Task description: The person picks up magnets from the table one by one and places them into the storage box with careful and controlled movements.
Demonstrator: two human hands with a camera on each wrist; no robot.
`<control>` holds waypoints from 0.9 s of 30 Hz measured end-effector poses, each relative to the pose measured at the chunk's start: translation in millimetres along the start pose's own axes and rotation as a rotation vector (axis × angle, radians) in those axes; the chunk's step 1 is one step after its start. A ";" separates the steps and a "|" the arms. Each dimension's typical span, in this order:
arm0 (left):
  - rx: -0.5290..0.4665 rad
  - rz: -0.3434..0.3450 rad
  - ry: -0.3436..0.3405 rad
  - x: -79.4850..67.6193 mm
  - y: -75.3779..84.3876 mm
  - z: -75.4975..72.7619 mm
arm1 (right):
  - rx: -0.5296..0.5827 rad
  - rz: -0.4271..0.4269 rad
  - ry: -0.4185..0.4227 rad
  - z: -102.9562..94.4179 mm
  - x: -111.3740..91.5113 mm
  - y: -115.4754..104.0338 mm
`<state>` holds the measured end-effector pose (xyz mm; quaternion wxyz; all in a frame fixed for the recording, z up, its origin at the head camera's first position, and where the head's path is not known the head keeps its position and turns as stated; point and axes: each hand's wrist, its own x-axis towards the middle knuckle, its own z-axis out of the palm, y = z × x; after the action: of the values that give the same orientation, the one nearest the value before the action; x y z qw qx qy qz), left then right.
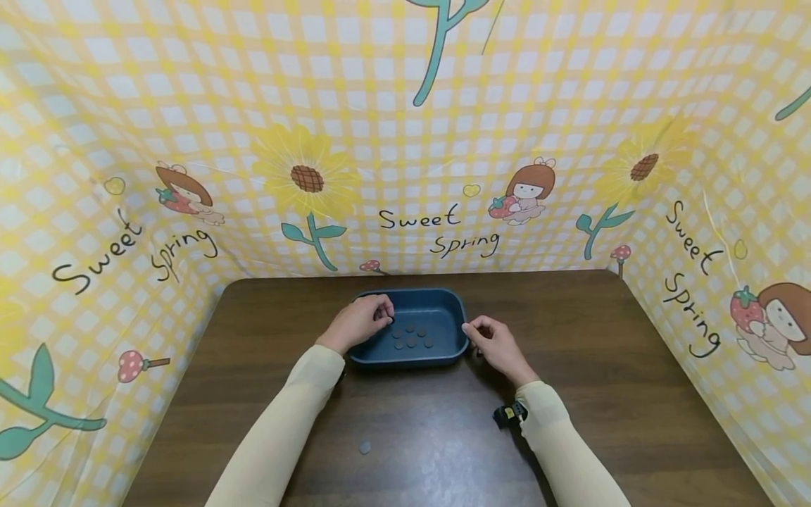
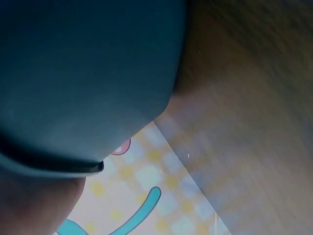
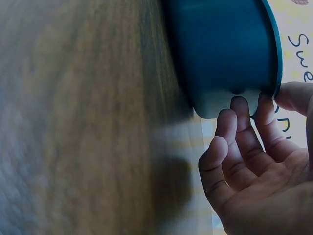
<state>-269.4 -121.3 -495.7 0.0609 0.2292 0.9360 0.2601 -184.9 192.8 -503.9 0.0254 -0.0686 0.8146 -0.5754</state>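
Note:
A dark blue rectangular tray (image 1: pixel 437 301) stands near the table's back edge. Several coins (image 1: pixel 411 343) lie in rows on its floor. My left hand (image 1: pixel 361 320) reaches over the tray's left rim, fingertips together low inside, pinching a small dark coin (image 1: pixel 391 320) close to the others. In the left wrist view only a bit of that hand (image 2: pixel 41 205) shows beside the tray wall (image 2: pixel 98 88). At the opposite end, my right hand (image 1: pixel 498 345) pinches the tray's rim between thumb and forefinger. Its other fingers (image 3: pixel 239 127) are spread along the outer wall in the right wrist view.
A single coin (image 1: pixel 364 447) lies on the brown wooden table (image 1: pixel 437 422), nearer to me and left of centre. Yellow checked cloth (image 1: pixel 405 169) with printed flowers hangs behind and along both sides. A small black device (image 1: pixel 509 415) is on my right wrist.

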 end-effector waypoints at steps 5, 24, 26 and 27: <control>0.058 -0.023 -0.009 5.2 0.3 4.2 | 0.005 0.007 -0.004 0.5 -0.8 0.6; 0.143 -0.064 -0.041 14.7 5.2 9.4 | 0.006 0.016 0.010 1.5 0.4 0.0; 0.143 -0.066 -0.050 15.5 4.5 9.9 | 0.005 0.015 0.009 1.5 0.6 0.1; 0.145 -0.067 -0.053 15.9 4.4 10.1 | 0.005 0.015 0.010 1.5 0.6 0.0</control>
<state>-279.3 -106.0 -502.0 0.0775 0.2084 0.9576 0.1833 -185.3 191.3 -504.4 0.0257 -0.0597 0.8138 -0.5775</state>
